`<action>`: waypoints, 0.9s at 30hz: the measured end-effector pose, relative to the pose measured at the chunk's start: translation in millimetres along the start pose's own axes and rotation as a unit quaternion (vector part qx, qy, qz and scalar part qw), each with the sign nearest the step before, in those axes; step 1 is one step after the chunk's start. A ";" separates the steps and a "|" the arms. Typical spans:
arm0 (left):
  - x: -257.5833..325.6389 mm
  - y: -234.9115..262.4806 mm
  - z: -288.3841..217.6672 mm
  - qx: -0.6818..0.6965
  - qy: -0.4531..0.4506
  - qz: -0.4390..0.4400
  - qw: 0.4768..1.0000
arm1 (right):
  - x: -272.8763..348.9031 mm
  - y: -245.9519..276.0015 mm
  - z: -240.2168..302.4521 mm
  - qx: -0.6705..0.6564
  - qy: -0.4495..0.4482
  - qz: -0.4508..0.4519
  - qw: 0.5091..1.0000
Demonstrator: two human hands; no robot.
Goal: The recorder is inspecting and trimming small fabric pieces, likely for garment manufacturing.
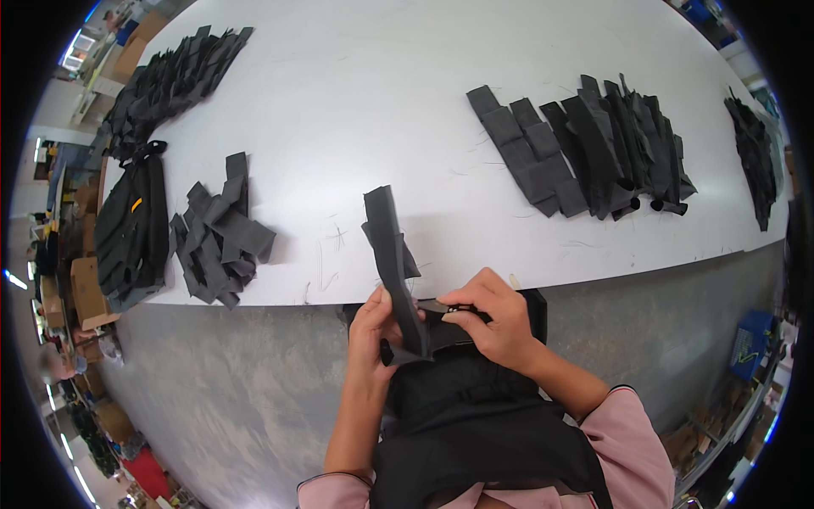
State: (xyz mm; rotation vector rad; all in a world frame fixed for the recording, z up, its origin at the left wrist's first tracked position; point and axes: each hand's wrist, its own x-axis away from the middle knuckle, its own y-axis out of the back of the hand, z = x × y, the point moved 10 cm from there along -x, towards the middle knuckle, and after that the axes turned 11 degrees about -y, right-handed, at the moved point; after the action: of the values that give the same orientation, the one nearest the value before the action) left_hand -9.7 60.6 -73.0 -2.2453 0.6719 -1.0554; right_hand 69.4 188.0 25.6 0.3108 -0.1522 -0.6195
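Worn on the head, the left of two side-by-side fisheyes looks steeply down over the black apron (475,433) and forward across the white tabletop (339,110). The left hand (373,327) and right hand (496,318) sit close, just below centre; grey floor (246,382) shows either side, with straight edges bending toward the rim.

Left hand (368,332): fingers partly hidden behind dark strip (390,263). Snips (455,310): handles partly covered by right hand (502,322). Shelf goods (86,200), left: too small to tell.
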 end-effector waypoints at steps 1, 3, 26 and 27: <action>-0.8 5.6 1.6 0.000 -0.005 -0.005 1.000 | -1.8 -2.8 2.7 -0.004 0.002 0.006 1.000; -2.7 -4.0 11.0 0.127 0.008 0.055 0.990 | -5.3 -1.1 7.0 -0.044 0.001 -0.016 0.999; -4.7 -36.4 25.2 0.262 0.071 0.111 0.956 | 7.3 -41.6 19.3 0.002 0.117 0.033 0.993; -5.1 -36.5 25.9 0.262 0.072 0.111 0.956 | 6.8 -43.6 15.9 -0.011 0.104 0.044 0.994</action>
State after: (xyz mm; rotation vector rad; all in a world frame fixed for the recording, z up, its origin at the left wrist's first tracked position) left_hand 15.4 97.1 -64.9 -1.6132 0.6007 -1.1331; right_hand 47.4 146.6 26.5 0.3434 0.0410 -0.4983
